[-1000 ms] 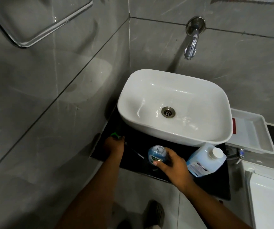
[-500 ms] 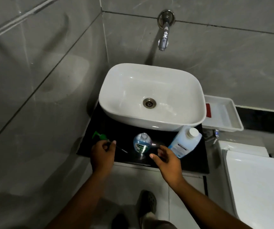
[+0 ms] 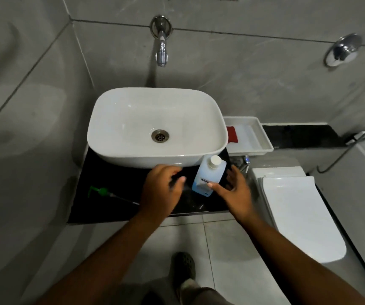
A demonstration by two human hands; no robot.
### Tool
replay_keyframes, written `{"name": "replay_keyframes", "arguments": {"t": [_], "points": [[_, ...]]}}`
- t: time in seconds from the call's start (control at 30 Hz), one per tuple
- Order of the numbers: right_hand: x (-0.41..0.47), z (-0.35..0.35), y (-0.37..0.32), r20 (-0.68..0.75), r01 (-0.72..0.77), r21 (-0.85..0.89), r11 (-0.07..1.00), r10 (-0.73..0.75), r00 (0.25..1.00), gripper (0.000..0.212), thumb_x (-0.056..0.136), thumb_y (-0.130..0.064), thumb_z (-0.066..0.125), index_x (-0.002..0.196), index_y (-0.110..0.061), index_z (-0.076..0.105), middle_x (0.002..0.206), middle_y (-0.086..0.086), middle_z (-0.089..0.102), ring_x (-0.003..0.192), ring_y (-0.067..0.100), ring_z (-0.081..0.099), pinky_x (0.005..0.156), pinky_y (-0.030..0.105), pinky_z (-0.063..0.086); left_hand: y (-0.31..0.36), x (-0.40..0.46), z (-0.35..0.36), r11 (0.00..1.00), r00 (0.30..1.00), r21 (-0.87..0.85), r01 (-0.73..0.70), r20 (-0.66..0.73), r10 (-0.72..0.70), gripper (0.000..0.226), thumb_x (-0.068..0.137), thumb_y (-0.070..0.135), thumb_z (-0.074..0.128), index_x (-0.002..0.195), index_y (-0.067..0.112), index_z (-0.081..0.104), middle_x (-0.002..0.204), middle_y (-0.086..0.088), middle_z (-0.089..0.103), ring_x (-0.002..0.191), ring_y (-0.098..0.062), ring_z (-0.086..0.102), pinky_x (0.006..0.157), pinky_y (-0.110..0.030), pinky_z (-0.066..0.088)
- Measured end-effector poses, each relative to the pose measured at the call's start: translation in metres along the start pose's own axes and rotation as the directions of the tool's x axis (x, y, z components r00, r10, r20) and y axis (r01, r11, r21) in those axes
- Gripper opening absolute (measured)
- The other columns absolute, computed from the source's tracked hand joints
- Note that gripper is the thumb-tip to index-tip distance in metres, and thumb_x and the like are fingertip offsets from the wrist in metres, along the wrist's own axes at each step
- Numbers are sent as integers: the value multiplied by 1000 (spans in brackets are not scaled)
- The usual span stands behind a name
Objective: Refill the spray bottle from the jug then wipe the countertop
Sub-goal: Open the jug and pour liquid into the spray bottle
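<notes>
Fingers of my right hand [image 3: 235, 191] are spread open around the jug [image 3: 209, 176], the thumb tip touching its lower label edge but nothing closed on it yet; my left hand [image 3: 161, 189] hovers loosely curled over the spot just left of the jug, and I cannot tell whether it grips anything, since it hides whatever is under it. I cannot see the spray bottle's body at all. Its green pump head [image 3: 102, 191] lies detached on the black countertop [image 3: 102, 172], well left of both hands. I judge the refill barely begun: the jug's white cap is on, nothing is poured, and wiping is untouched. A white basin [image 3: 119, 148] sits on the counter under a wall tap [image 3: 162, 52], grey tiles all round, a toilet [image 3: 298, 208] to the right.
</notes>
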State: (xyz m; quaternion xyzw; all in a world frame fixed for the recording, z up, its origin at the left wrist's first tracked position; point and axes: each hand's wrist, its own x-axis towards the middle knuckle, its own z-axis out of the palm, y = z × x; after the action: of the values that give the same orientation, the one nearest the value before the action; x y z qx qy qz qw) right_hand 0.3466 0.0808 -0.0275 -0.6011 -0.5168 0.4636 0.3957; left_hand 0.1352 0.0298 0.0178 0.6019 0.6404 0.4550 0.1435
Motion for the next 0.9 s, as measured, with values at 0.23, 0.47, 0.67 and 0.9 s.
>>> {"name": "replay_keyframes", "arguments": {"t": [0.23, 0.47, 0.67, 0.9], "points": [[21, 1, -12, 151, 144, -163, 976, -120, 981, 85, 66, -25, 86, 137, -25, 38, 130, -3, 57, 115, 15, 58, 92, 31, 52, 50, 71, 46, 896, 762, 195, -398, 615, 204, 61, 87, 13, 62, 142, 26, 39, 149, 0, 41, 128, -26, 42, 106, -41, 40], [27, -5, -12, 180, 159, -161, 974, -130, 975, 75, 66, -25, 86, 127, -28, 43, 118, -5, 60, 108, 12, 61, 86, 27, 56, 47, 88, 63, 816, 667, 193, -545, 689, 282, 36, 92, 14, 55, 129, 13, 56, 130, -5, 59, 114, -25, 53, 98, -27, 35], [32, -9, -19, 208, 152, -161, 975, -117, 971, 74, 65, -30, 86, 125, -28, 45, 118, -4, 62, 106, 13, 62, 87, 34, 57, 43, 81, 67, 783, 736, 165, -599, 497, 459, 24, 89, 16, 61, 108, 4, 68, 107, -11, 72, 94, -30, 63, 87, -35, 50], [29, -8, -16, 224, 168, -187, 968, -124, 967, 73, 63, -39, 85, 123, -29, 45, 117, -6, 60, 106, 14, 61, 88, 38, 57, 38, 77, 72, 878, 867, 182, -442, 338, 366, 47, 71, 46, 75, 70, 0, 66, 66, -16, 65, 62, -31, 60, 61, -40, 53]]}}
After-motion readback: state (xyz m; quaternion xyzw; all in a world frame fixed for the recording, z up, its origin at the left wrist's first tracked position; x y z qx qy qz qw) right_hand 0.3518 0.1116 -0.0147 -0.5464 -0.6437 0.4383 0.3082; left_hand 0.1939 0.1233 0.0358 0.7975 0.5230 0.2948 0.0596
